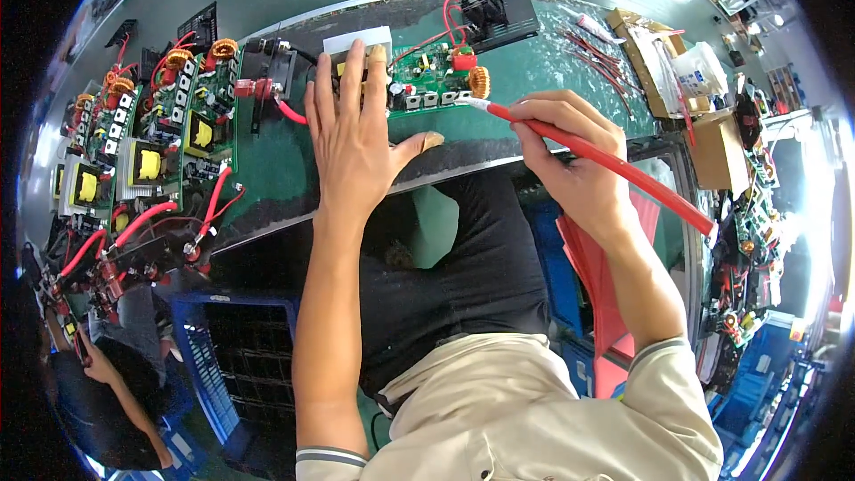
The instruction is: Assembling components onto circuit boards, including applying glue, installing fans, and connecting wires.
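A green circuit board (427, 86) lies on the dark green bench, with a copper-wound ring coil (480, 82) at its right end and a row of small pale-topped parts along its near edge. My left hand (352, 129) rests flat over the board's left part, fingers stretched out and thumb spread; it hides what is beneath. In my right hand (574, 147) is a slim red-handled brush (614, 163), held like a pen. The brush's pale tip touches or hovers just over the near edge by the coil; I cannot tell which. Red wires run from the board to a black fan (484, 11) on a dark plate.
Several similar boards (191, 138) with thick red cables stand at the left. Loose red-brown wires (606, 67), a tube (598, 28) and a cardboard tray (646, 62) lie at the right. A blue crate (209, 365) is below; another person's arm (125, 392) shows at lower left.
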`<state>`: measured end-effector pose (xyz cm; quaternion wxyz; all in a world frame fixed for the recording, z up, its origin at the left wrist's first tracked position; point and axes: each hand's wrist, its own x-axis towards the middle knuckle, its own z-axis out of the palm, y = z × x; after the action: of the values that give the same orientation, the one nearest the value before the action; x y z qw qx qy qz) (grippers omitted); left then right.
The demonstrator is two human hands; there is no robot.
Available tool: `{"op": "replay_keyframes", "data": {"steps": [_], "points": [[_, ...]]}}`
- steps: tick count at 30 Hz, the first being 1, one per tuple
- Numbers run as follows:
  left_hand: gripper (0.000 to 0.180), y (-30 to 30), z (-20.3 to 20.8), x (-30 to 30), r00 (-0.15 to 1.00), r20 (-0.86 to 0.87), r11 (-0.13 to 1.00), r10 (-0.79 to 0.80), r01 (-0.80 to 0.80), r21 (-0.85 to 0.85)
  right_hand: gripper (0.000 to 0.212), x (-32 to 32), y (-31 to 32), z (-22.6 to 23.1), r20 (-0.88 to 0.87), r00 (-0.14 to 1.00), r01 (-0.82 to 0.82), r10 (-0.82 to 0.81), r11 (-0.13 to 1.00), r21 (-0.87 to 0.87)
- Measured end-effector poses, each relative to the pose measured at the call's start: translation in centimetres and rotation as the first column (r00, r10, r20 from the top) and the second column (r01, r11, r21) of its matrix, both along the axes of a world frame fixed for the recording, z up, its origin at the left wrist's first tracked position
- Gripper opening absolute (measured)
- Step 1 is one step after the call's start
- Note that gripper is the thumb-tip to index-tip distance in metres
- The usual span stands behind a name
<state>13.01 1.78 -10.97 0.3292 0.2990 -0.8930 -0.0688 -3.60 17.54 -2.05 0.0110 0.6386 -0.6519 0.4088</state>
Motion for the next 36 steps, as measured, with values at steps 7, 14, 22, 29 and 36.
{"op": "replay_keyframes", "data": {"steps": [7, 14, 22, 29, 36], "points": [[0.107, 0.0, -0.2, 0.1, 1.0, -0.021, 1.0, -0.004, 0.004, 0.012, 0.019, 0.2, -0.5, -0.1, -0.015, 0.997, 0.073, -0.075, 0.994, -0.08], [0.107, 0.0, -0.3, 0.0, 1.0, -0.029, 1.0, -0.008, 0.009, 0.021, 0.021, 1.2, -1.5, -0.3, -0.067, 0.998, -0.015, 0.014, 1.0, -0.012], [0.109, -0.1, -0.2, 0.2, 1.0, -0.017, 1.0, -0.009, 0.01, 0.02, 0.023, 2.6, -1.9, -0.5, -0.086, 0.996, -0.034, 0.027, 0.997, -0.073], [0.108, -0.1, -0.6, 0.0, 0.997, -0.072, 0.999, -0.013, 0.015, 0.033, 0.021, 2.3, -2.6, 0.5, -0.122, 0.992, -0.036, 0.024, 0.995, -0.098], [0.11, -0.1, -0.3, 0.1, 0.996, -0.082, 0.999, -0.027, 0.031, 0.037, 0.022, 2.4, -4.0, -1.2, -0.12, 0.989, -0.1, 0.088, 0.99, -0.098]]}}
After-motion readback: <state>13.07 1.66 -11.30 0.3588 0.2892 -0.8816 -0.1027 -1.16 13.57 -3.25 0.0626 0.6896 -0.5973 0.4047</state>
